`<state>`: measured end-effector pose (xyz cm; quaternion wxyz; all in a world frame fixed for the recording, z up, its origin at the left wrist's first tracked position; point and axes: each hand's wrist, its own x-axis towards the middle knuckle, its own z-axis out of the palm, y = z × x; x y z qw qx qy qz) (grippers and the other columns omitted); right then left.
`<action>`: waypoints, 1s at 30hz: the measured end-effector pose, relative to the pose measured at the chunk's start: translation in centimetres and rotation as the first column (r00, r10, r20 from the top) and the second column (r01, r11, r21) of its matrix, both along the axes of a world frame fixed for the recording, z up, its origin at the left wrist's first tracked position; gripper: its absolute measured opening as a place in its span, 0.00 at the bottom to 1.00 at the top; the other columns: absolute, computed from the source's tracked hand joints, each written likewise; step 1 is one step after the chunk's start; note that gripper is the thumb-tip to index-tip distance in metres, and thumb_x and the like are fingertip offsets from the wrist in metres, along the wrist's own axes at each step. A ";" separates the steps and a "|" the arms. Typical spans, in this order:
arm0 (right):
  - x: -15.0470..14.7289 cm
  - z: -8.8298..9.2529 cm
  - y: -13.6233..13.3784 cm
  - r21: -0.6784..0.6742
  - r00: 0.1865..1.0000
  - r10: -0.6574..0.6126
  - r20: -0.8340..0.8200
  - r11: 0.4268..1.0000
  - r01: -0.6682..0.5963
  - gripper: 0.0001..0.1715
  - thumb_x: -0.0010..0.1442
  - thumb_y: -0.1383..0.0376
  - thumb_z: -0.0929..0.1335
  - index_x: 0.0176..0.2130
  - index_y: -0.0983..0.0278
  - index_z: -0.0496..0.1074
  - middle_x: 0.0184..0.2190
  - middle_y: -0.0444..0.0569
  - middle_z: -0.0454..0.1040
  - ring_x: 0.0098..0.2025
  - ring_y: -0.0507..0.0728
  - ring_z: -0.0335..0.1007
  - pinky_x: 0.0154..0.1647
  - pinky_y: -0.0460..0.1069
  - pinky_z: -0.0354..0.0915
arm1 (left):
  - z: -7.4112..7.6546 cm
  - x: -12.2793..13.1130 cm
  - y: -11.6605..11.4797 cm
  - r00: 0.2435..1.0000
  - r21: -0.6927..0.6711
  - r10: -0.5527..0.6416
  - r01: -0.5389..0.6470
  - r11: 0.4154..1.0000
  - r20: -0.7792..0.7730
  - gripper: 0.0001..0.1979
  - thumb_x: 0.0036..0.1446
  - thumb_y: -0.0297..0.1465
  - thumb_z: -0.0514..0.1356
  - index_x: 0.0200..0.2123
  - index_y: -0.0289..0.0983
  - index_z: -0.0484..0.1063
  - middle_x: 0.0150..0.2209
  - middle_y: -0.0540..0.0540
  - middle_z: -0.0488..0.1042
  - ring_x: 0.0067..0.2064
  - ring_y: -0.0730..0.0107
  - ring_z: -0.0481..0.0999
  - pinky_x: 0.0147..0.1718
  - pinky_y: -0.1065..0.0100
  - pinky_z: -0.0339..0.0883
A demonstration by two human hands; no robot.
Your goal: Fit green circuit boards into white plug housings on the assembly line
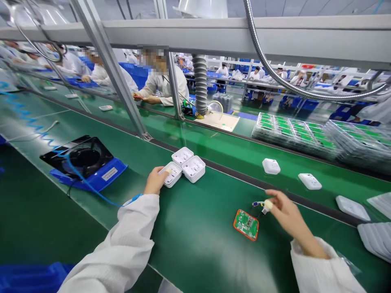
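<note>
My left hand (156, 179) grips the near stack of white plastic casings (173, 179), its thumb, in a pale finger cot, over the rim. Two more stacks of casings (193, 167) stand right beside it, their open insides facing up. On the green bench lies a green circuit board (247, 224) with an orange edge. Just above and right of it, my right hand (282, 209) pinches a short cable (264, 208) with small connectors, the thumb in a finger cot and the index finger stretched out. Whether the cable joins the board cannot be made out.
A black fan (87, 154) on a blue base sits at left, with a coiled blue cord near it. White casings (271, 166) lie on the green conveyor beyond. Trays of green boards (293, 132) are stacked behind. A co-worker (165, 87) sits opposite, behind metal posts.
</note>
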<state>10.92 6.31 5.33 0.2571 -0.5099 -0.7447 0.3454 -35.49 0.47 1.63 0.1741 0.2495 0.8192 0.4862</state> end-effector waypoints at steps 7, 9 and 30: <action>-1.3 -1.2 12.1 0.525 0.875 -0.369 0.313 0.835 0.164 0.36 0.52 0.54 0.64 0.55 0.71 0.56 0.50 0.63 0.63 0.52 0.67 0.58 0.50 0.58 0.57 | 2.7 3.4 -2.2 0.902 0.325 0.296 -0.191 0.926 -0.314 0.28 0.54 0.39 0.55 0.56 0.36 0.57 0.55 0.39 0.61 0.56 0.59 0.63 0.54 0.60 0.58; -2.9 -2.3 14.3 0.545 0.840 -0.423 0.340 0.816 0.190 0.39 0.52 0.54 0.64 0.57 0.72 0.54 0.50 0.64 0.62 0.52 0.68 0.57 0.50 0.59 0.56 | 3.9 6.3 -2.9 0.878 0.395 0.225 -0.045 0.917 -0.422 0.27 0.56 0.36 0.53 0.58 0.38 0.54 0.57 0.41 0.59 0.57 0.60 0.62 0.54 0.61 0.60; -7.6 1.5 0.7 -0.278 0.786 0.550 -0.284 0.737 -0.616 0.32 0.55 0.49 0.65 0.54 0.61 0.62 0.45 0.51 0.70 0.43 0.58 0.67 0.43 0.53 0.64 | 4.5 18.7 -4.2 0.272 -0.093 -0.723 0.902 0.421 -0.635 0.26 0.54 0.22 0.48 0.57 0.38 0.56 0.51 0.40 0.67 0.49 0.61 0.68 0.47 0.60 0.65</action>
